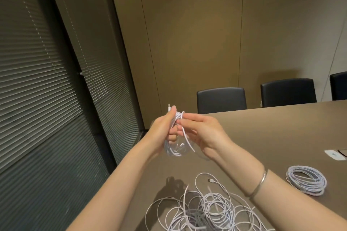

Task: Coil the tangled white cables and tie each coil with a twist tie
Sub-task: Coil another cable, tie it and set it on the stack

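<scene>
Raised above the table corner, my left hand [163, 130] grips a small coil of white cable [175, 148], its loops hanging below my fingers. My right hand [201, 131] pinches a strand of that same coil near its top. A plug end pokes up above my left thumb. On the table below lies a tangled heap of white cables [208, 210] with a loose USB plug. A finished round coil [306, 179] rests flat at the right. No twist tie is plainly visible.
The brown table [272, 133] ends at a corner just under my hands. A white socket plate [335, 154] sits near the right edge. Black chairs [221, 99] stand along the far side. Blinds cover the window on the left.
</scene>
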`<state>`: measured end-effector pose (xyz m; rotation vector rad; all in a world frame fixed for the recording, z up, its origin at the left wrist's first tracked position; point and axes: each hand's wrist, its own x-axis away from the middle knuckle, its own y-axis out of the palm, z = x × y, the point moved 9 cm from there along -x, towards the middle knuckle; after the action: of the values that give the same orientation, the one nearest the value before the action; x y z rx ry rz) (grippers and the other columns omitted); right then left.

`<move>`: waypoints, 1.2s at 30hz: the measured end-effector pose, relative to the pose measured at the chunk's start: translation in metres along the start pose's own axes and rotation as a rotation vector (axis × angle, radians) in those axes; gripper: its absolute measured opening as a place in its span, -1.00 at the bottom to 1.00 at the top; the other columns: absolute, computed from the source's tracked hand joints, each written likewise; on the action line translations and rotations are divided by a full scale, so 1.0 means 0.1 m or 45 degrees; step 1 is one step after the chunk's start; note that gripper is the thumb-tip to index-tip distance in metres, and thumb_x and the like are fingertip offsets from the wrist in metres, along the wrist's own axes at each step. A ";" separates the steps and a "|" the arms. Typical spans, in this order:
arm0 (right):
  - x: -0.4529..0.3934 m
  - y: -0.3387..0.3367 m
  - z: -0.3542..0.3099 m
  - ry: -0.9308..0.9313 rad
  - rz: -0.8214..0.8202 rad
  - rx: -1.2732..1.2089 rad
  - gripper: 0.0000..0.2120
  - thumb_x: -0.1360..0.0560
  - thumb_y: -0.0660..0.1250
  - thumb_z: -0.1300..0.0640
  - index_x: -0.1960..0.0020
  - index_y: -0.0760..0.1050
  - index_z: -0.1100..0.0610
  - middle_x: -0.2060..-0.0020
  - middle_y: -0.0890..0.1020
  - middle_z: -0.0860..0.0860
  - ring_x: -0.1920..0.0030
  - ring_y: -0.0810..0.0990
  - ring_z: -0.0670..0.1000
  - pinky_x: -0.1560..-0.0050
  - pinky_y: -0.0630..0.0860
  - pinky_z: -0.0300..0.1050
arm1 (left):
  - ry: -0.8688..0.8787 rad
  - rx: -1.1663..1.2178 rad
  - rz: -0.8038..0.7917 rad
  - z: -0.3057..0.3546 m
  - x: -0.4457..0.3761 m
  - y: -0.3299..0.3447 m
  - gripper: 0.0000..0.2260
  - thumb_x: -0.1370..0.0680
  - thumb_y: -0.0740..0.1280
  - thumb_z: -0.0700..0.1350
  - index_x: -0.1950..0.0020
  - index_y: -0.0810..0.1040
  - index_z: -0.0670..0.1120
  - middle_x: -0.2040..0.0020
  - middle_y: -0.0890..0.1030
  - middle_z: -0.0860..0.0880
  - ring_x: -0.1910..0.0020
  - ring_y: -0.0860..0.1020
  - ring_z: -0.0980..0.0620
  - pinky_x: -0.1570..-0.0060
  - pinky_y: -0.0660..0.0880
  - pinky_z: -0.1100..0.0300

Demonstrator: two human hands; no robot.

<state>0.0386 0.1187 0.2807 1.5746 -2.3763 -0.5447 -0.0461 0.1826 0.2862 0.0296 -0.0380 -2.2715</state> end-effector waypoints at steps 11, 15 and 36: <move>0.26 0.11 -0.10 -0.410 0.098 0.349 -0.68 -0.33 0.46 0.41 0.00 0.49 0.15 0.15 0.69 0.10 0.19 0.68 0.04 0.09 0.61 -0.05 | 0.068 0.137 0.120 0.01 -0.06 0.01 -0.78 -0.63 0.26 -0.04 0.12 0.52 -0.15 0.36 0.53 -0.06 0.34 0.47 0.00 0.32 0.36 0.17; 0.32 0.08 0.08 -0.469 0.093 0.564 -0.63 -0.29 0.52 0.26 0.10 0.38 0.00 0.20 0.57 -0.06 0.28 0.60 0.04 0.15 0.53 -0.04 | 0.080 0.376 0.080 0.15 -0.08 0.01 -0.78 -0.65 0.16 -0.11 0.20 0.35 -0.09 0.47 0.25 0.01 0.52 0.20 0.09 0.48 0.19 0.24; 0.17 -0.61 0.04 -0.294 -0.113 0.348 -0.19 -0.03 0.44 0.03 -0.29 0.38 -0.04 -0.25 0.49 -0.02 -0.22 0.52 -0.10 -0.16 0.48 -0.12 | -0.239 0.252 -0.344 0.19 0.16 0.12 -0.76 -0.59 0.23 0.05 0.17 0.36 -0.08 0.51 0.16 0.10 0.64 0.10 0.21 0.60 0.00 0.35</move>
<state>0.0808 0.0821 0.2512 1.8275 -2.6567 -0.4559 -0.0482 0.1625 0.3056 -0.0792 -0.3787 -2.5253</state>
